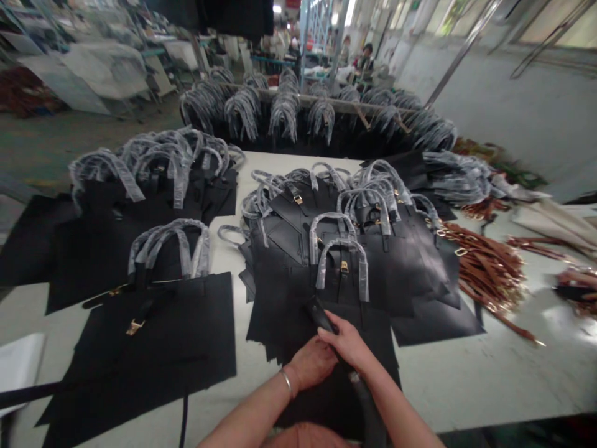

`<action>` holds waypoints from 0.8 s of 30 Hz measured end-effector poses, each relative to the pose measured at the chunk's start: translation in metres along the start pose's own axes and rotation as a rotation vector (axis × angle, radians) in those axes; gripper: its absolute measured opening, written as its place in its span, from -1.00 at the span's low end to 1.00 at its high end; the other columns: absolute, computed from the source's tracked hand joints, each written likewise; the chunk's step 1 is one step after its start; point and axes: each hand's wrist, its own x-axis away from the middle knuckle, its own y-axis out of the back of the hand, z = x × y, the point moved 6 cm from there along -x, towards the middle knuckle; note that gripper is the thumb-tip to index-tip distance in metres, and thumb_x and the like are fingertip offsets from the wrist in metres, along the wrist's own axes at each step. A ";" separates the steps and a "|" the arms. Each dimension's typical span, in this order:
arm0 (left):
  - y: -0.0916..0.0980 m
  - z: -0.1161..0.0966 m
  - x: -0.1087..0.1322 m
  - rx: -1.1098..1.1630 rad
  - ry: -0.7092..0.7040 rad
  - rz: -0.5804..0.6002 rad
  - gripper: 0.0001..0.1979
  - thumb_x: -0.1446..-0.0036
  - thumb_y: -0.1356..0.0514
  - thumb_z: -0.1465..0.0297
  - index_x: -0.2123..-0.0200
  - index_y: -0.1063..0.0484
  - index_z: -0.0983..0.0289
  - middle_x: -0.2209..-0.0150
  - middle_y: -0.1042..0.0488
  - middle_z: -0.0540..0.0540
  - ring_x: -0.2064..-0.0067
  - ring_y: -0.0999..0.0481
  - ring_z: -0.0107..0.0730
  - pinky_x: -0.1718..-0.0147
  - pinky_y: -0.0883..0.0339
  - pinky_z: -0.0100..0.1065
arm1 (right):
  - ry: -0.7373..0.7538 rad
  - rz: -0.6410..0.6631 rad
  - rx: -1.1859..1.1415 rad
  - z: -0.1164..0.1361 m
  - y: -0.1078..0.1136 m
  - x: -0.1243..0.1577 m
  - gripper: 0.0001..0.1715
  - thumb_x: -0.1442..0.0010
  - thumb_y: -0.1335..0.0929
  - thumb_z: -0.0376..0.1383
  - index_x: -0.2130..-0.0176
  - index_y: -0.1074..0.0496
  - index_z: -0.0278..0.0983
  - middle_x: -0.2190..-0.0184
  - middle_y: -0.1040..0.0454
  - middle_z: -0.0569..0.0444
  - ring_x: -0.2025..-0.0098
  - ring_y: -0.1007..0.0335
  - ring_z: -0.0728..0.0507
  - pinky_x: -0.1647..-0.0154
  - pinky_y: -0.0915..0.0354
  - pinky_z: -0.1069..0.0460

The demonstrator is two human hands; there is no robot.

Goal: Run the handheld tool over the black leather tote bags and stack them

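**Forearms (254, 417) over the table, right hand (347, 343) closed on a black leather strap (321, 320)**

On my feed the black leather strap lies slantwise, thick and rounded like a rolled tube, with a dull finish. Its far end pokes out past the fingers (333, 333) of the right hand, which curl over it in a firm, closed grip. The left hand (305, 364) sits just below, pressed up near the strap. Its fingers are hidden, so I can't tell whether it has hold. A silver bangle (287, 383) circles the left wrist.

Both hands work at the near edge of the central stack of black leather totes (289, 280), which lies on a white work table (466, 379). Left of that stack lie more black totes (140, 336) with brass buckles, their handles sleeved in grey plastic film. To its right is a heap of tan straps (489, 280) with brass fittings. Beyond it, more bags hang from a long rail (317, 99). Another person's hand (578, 280) shows at the far right, and a co-worker (366, 59) sits well back.
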 end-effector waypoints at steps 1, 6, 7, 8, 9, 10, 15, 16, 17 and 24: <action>0.000 0.000 -0.001 -0.014 0.001 0.010 -0.78 -0.24 -0.07 0.44 0.15 -0.49 0.32 0.17 -0.55 0.15 0.01 -0.44 -0.17 -0.09 -0.12 -0.13 | 0.017 0.005 0.011 0.006 -0.003 -0.004 -0.30 0.03 -0.44 -0.16 -0.12 -0.41 -0.26 -0.01 -0.52 -0.04 -0.09 -0.37 -0.30 -0.09 -0.29 -0.13; -0.007 -0.001 -0.001 -0.032 -0.014 0.071 -0.76 -0.22 -0.08 0.46 0.16 -0.52 0.36 0.19 -0.57 0.22 0.02 -0.46 -0.07 -0.11 -0.14 -0.07 | 0.049 0.064 0.069 0.023 -0.015 -0.004 -0.36 0.05 -0.45 -0.19 -0.06 -0.47 -0.27 0.00 -0.54 -0.04 -0.12 -0.35 -0.32 -0.18 -0.19 -0.17; -0.008 -0.001 -0.001 -0.024 -0.017 0.082 -0.76 -0.21 -0.09 0.46 0.15 -0.52 0.37 0.17 -0.57 0.23 0.01 -0.46 -0.06 -0.10 -0.15 -0.05 | 0.047 0.072 0.081 0.026 -0.018 -0.004 -0.37 0.05 -0.44 -0.20 -0.05 -0.48 -0.27 0.01 -0.55 -0.03 -0.11 -0.36 -0.32 -0.18 -0.20 -0.17; -0.007 0.000 0.000 -0.010 -0.015 0.085 -0.76 -0.20 -0.09 0.47 0.14 -0.52 0.37 0.15 -0.57 0.23 0.00 -0.46 -0.05 -0.10 -0.16 -0.05 | 0.043 0.078 0.093 0.029 -0.022 -0.007 -0.38 0.04 -0.44 -0.20 -0.05 -0.48 -0.27 0.02 -0.55 -0.02 -0.10 -0.38 -0.32 -0.16 -0.21 -0.17; -0.005 0.000 0.000 0.009 -0.004 0.077 -0.76 -0.20 -0.09 0.47 0.13 -0.51 0.36 0.13 -0.56 0.22 -0.01 -0.46 -0.05 -0.10 -0.17 -0.05 | 0.037 0.082 0.103 0.032 -0.025 -0.010 -0.38 0.02 -0.43 -0.20 -0.07 -0.46 -0.26 0.04 -0.56 -0.02 -0.07 -0.41 -0.31 -0.14 -0.23 -0.15; -0.003 0.001 0.000 0.029 0.012 0.060 -0.75 -0.21 -0.09 0.46 0.10 -0.50 0.35 0.09 -0.55 0.22 -0.03 -0.45 -0.05 -0.09 -0.19 -0.05 | 0.028 0.087 0.112 0.036 -0.029 -0.014 -0.37 -0.01 -0.42 -0.19 -0.09 -0.44 -0.26 0.07 -0.58 -0.02 -0.01 -0.45 -0.29 -0.10 -0.27 -0.15; 0.005 0.004 0.001 0.088 0.045 0.000 -0.69 -0.23 -0.08 0.44 -0.02 -0.42 0.32 0.02 -0.51 0.21 -0.07 -0.42 -0.07 -0.07 -0.23 -0.07 | -0.003 0.103 0.160 0.042 -0.037 -0.021 -0.26 -0.08 -0.37 -0.14 -0.20 -0.31 -0.35 0.14 -0.60 -0.09 0.09 -0.52 -0.29 -0.04 -0.32 -0.16; 0.004 0.003 0.001 0.085 0.031 0.004 -0.70 -0.22 -0.08 0.45 0.01 -0.44 0.33 0.03 -0.51 0.22 -0.08 -0.42 -0.07 -0.10 -0.20 -0.08 | 0.000 0.103 0.172 0.041 -0.035 -0.018 -0.27 -0.05 -0.38 -0.16 -0.18 -0.34 -0.36 0.07 -0.57 -0.12 0.00 -0.47 -0.31 -0.10 -0.26 -0.17; 0.003 0.003 0.001 0.078 0.014 0.009 -0.72 -0.22 -0.08 0.46 0.04 -0.46 0.35 0.03 -0.52 0.23 -0.09 -0.40 -0.07 -0.13 -0.17 -0.07 | 0.003 0.105 0.182 0.039 -0.032 -0.015 -0.29 -0.03 -0.39 -0.17 -0.15 -0.37 -0.36 0.00 -0.53 -0.13 -0.08 -0.40 -0.32 -0.16 -0.20 -0.16; 0.006 0.005 0.002 0.108 0.031 -0.044 -0.67 -0.22 -0.06 0.48 -0.04 -0.40 0.34 -0.03 -0.47 0.22 -0.15 -0.35 -0.09 -0.17 -0.11 -0.06 | 0.016 0.127 0.174 0.040 -0.034 -0.024 -0.40 -0.06 -0.38 -0.16 -0.09 -0.44 -0.27 0.02 -0.56 -0.02 -0.08 -0.40 -0.28 -0.15 -0.22 -0.15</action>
